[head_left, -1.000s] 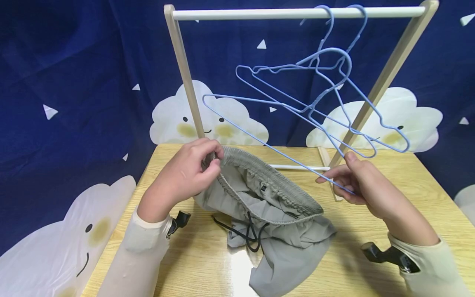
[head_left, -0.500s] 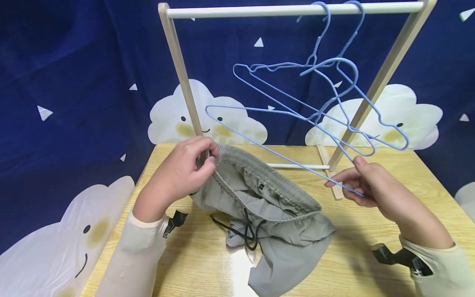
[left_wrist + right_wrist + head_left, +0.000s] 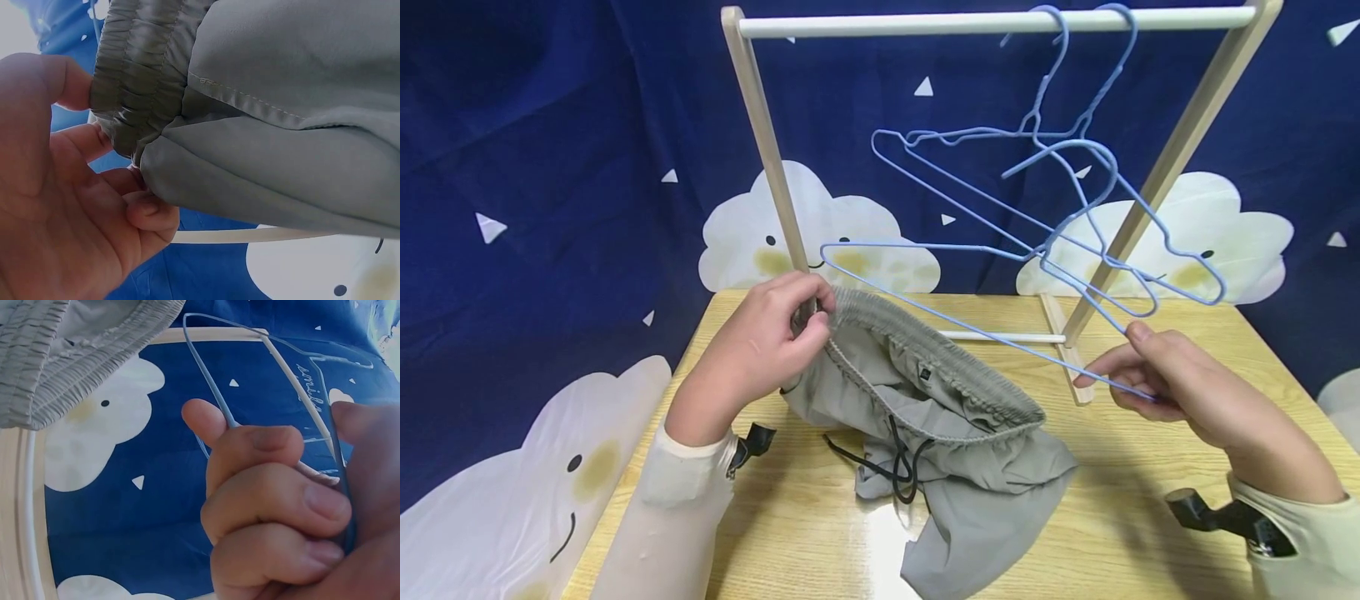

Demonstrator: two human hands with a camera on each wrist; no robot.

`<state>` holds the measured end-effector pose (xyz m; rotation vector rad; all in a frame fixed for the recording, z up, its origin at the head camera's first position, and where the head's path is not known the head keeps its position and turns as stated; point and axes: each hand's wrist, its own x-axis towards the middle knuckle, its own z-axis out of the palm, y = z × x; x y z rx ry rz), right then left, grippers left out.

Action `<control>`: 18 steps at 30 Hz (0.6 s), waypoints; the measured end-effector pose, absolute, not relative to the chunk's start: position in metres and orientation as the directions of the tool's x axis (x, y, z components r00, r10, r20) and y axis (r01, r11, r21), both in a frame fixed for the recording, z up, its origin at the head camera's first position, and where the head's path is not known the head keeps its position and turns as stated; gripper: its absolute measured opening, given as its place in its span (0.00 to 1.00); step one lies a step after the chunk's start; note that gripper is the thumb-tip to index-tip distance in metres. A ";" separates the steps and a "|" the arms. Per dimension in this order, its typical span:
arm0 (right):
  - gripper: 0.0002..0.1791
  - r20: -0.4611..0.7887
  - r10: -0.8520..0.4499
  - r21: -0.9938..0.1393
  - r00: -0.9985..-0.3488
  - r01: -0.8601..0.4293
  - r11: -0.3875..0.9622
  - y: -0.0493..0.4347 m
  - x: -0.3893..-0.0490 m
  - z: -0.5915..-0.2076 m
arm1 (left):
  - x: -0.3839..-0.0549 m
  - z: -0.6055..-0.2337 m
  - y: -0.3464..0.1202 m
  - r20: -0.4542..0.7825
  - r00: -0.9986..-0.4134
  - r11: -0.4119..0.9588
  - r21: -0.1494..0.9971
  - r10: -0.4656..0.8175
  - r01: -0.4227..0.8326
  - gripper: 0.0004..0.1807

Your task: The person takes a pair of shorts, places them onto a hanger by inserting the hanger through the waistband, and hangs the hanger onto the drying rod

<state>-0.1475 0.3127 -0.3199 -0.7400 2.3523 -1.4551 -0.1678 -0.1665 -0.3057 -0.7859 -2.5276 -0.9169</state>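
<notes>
Grey drawstring trousers point(image 3: 992, 492) hang partly raised over the table, their elastic waistband point(image 3: 140, 69) gaping and a black cord loose in front. My left hand point(image 3: 752, 350) pinches the waistband at its left end. At the right, my right hand point(image 3: 1187, 387) grips one end of a blue wire hanger point(image 3: 955, 321), fingers curled round the wire in the right wrist view. The hanger slants above the waistband, its hook up and its far end pointing left toward my left hand. It stands apart from the trousers.
A wooden rack with a white rail point(image 3: 887, 27) stands at the back of the wooden table point(image 3: 805, 533). Two more blue hangers point(image 3: 1045, 92) hang from the rail's right half, behind the held one. Behind everything is a dark blue cloud-print curtain point(image 3: 587, 125).
My right hand has moved right and slightly down with the hanger, whose hook and left end have dropped lower. My left hand keeps its pinch on the trousers with hardly any movement.
</notes>
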 end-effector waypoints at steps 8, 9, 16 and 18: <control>0.42 0.037 -0.602 -0.877 -0.797 -0.314 0.363 0.327 -0.147 -0.319 | -0.168 -0.305 -0.169 0.474 -0.808 0.661 0.486 0.351 0.572 0.07; 0.42 0.035 -0.602 -0.875 -0.798 -0.315 0.367 0.329 -0.147 -0.318 | -0.168 -0.305 -0.169 0.472 -0.810 0.661 0.489 0.348 0.569 0.08; 0.42 0.012 -0.571 -0.858 -0.821 -0.302 0.416 0.335 -0.143 -0.314 | -0.169 -0.304 -0.171 0.457 -0.826 0.669 0.505 0.330 0.546 0.08; 0.41 0.029 -0.568 -0.851 -0.823 -0.319 0.418 0.336 -0.142 -0.313 | -0.170 -0.304 -0.172 0.458 -0.828 0.672 0.504 0.324 0.542 0.08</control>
